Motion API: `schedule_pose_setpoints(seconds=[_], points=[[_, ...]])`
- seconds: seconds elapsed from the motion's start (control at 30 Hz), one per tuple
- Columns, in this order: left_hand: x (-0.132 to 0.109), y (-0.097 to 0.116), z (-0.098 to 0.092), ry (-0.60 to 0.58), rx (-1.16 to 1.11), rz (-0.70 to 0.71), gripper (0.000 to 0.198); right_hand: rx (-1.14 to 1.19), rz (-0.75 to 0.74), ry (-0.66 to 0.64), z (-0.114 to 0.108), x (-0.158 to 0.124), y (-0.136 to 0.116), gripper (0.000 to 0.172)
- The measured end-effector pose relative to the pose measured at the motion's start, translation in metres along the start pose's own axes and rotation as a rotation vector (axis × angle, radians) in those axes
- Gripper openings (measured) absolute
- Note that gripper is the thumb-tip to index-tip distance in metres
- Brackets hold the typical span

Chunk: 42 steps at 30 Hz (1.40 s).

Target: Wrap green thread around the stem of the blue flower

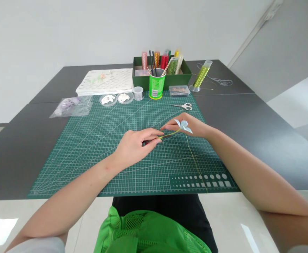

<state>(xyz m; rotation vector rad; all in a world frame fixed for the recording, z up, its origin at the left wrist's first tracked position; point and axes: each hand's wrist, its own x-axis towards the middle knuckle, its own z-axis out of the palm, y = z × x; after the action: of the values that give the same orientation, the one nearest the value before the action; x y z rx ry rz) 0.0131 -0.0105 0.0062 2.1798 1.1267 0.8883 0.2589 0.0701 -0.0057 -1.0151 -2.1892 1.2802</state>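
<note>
My left hand [133,146] is closed in a pinch on the thin yellow-green stem of a small artificial flower [183,126] with pale blue petals. A dark, slim stick-like piece also shows between these fingers; its kind I cannot make out. Behind the flower, my right hand [189,123] has its fingers pressed together close to the left fingertips. From beneath it a yellow-green thread [193,158] trails down across the green cutting mat [90,151] to the front edge. The petals and the hand itself hide part of the right grip.
Small scissors [183,105] lie beyond my right hand. Further back stand a green can [156,86] with sticks, a box [187,75] of thread spools, a clear case [179,91], a leaning green spool [203,75], dishes [108,100] of white pieces, a white foam block [90,79] and a plastic bag [72,105].
</note>
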Motion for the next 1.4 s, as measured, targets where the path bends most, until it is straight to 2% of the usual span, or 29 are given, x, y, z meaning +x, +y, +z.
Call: schedule_pose_setpoints(seconds=[0.1,0.27,0.33,0.4,0.43,0.47,0.57,0.6,0.63,0.67,0.73,0.83,0.97,1.1,1.4], points=[[0.001,-0.002,-0.002,0.091,-0.002,-0.006,0.017,0.041,0.052,0.040,0.002,0.000,-0.001,0.033],[0.001,-0.001,-0.004,0.141,-0.091,-0.067,0.018,0.270,0.275,0.503,0.004,0.008,0.012,0.034],[0.001,-0.001,-0.004,0.147,-0.130,-0.090,0.018,0.169,0.282,0.667,0.005,0.012,0.018,0.024],[0.002,-0.001,-0.004,0.151,-0.171,-0.115,0.018,0.008,0.184,0.773,0.009,0.013,0.019,0.018],[0.003,-0.002,-0.004,0.156,-0.191,-0.129,0.018,-0.028,0.104,0.766,0.013,0.013,0.017,0.017],[0.003,-0.002,-0.004,0.162,-0.207,-0.145,0.018,-0.015,0.021,0.698,0.018,0.012,0.013,0.017],[0.005,-0.004,-0.005,0.203,-0.226,-0.188,0.017,0.237,-0.105,0.259,0.037,0.005,-0.007,0.025],[0.005,-0.004,-0.005,0.220,-0.225,-0.199,0.017,0.290,-0.102,0.146,0.044,0.002,-0.014,0.029],[0.006,-0.005,-0.005,0.235,-0.223,-0.208,0.017,0.286,-0.093,0.095,0.050,-0.001,-0.020,0.030],[0.006,-0.006,-0.006,0.248,-0.223,-0.216,0.017,0.224,-0.090,0.105,0.055,-0.004,-0.024,0.029],[0.007,-0.007,-0.006,0.267,-0.228,-0.230,0.017,-0.006,-0.139,0.220,0.061,-0.008,-0.029,0.027],[0.007,-0.008,-0.006,0.273,-0.237,-0.256,0.017,-0.361,-0.301,0.373,0.063,-0.013,-0.029,0.026],[0.008,-0.008,-0.004,0.251,-0.282,-0.312,0.017,-0.609,-0.432,0.529,0.063,-0.017,-0.028,0.025],[0.008,-0.008,-0.001,0.251,-0.328,-0.345,0.017,-0.645,-0.505,0.599,0.067,-0.017,-0.029,0.027],[0.006,-0.007,0.002,0.304,-0.268,-0.276,0.016,-0.467,-0.469,0.543,0.071,-0.018,-0.026,0.030]])
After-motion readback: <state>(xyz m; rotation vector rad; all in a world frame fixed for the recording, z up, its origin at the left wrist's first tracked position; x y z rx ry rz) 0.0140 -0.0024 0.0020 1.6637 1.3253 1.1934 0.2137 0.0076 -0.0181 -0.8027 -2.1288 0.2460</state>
